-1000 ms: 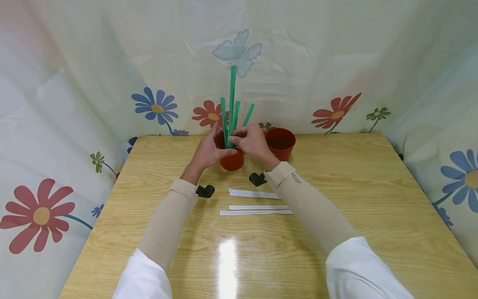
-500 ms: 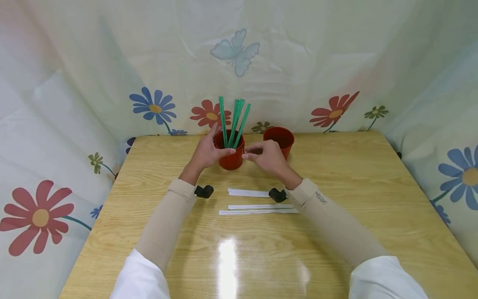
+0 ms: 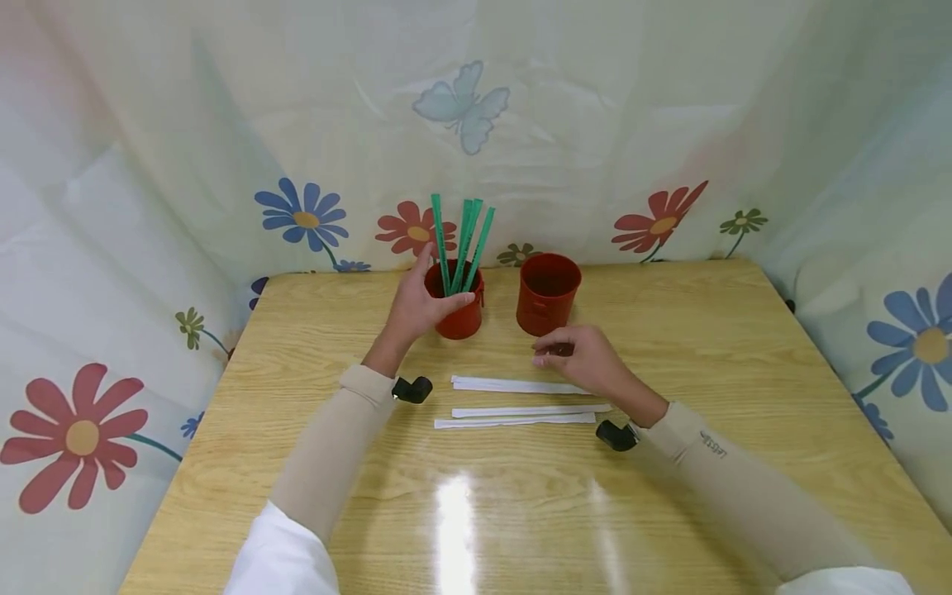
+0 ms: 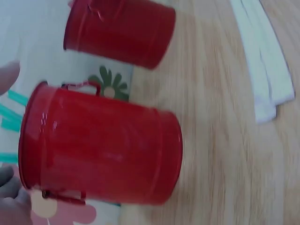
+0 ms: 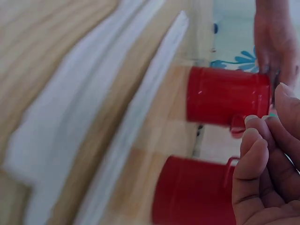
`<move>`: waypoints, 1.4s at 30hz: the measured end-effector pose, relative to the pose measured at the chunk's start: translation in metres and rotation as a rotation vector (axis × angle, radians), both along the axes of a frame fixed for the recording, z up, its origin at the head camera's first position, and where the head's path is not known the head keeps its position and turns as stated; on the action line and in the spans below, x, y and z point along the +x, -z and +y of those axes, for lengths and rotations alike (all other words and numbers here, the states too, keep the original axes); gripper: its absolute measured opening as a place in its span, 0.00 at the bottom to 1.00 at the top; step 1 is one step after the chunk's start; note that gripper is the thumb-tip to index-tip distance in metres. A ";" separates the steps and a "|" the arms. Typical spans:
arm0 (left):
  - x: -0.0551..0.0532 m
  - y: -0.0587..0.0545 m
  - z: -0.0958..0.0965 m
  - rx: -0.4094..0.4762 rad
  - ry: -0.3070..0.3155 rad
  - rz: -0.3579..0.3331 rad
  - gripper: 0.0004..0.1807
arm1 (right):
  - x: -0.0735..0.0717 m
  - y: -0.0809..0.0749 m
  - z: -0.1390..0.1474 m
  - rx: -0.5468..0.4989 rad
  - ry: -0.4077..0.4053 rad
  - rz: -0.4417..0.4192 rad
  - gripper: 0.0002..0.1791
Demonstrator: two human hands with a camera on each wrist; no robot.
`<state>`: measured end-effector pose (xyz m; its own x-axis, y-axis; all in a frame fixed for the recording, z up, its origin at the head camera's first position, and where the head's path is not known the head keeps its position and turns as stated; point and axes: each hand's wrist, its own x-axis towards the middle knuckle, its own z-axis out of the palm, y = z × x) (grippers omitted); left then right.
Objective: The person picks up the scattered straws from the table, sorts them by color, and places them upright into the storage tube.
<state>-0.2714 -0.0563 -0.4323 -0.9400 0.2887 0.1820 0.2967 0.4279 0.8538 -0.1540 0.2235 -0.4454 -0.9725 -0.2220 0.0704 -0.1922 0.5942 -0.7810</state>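
Observation:
Several long green strips (image 3: 439, 240) with dark print, like wrapped straws, stand leaning in the left red bucket (image 3: 459, 321). My left hand (image 3: 412, 307) is spread about that bucket's rim, thumb stretched across the front and fingers at the left side. In the left wrist view the bucket (image 4: 103, 145) fills the middle, with fingertips right at its rim. My right hand (image 3: 583, 359) is over the table in front of the second red bucket (image 3: 546, 306). Its fingers and thumb (image 5: 253, 161) are loosely bent, with nothing between them in the right wrist view.
Narrow white strips, a wider one (image 3: 513, 386) and a thinner pair (image 3: 521, 417), lie crosswise on the wooden table (image 3: 357, 496) between the forearms. A flowered curtain (image 3: 595, 124) hangs behind and at both sides. Each wrist carries a black camera (image 3: 617, 435).
My right hand has let go of a tall green strip, which dropped lower among the others in the left bucket. That hand moved right and toward me. The left hand stayed at the rim.

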 end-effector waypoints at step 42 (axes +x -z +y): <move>0.009 0.011 0.128 0.067 0.128 -0.068 0.60 | 0.013 0.043 0.068 0.240 -0.081 -0.066 0.04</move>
<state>-0.2626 0.0720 -0.4432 -0.9070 0.3963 0.1426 0.2861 0.3313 0.8991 -0.1410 0.2917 -0.4884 -0.9517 -0.3016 -0.0571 -0.1995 0.7492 -0.6317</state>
